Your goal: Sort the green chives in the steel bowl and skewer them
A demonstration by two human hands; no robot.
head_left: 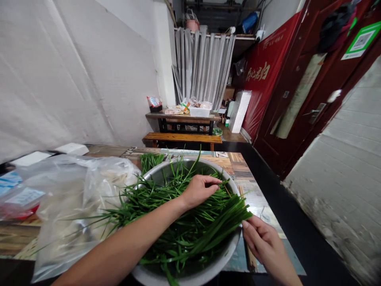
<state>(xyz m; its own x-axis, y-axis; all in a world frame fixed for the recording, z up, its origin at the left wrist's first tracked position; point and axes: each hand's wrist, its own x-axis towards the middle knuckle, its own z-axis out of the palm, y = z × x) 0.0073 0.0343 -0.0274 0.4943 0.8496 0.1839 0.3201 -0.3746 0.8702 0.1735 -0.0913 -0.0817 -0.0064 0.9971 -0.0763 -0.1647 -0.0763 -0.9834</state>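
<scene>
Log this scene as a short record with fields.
setting: wooden table beside a white wall
container: metal basin heaped with green chives
left hand: resting on the chives in the basin
right hand: pinching a bundle's cut ends at the basin's rim
left of basin: clear plastic bag
background: bench, cluttered far table, grey curtain
</scene>
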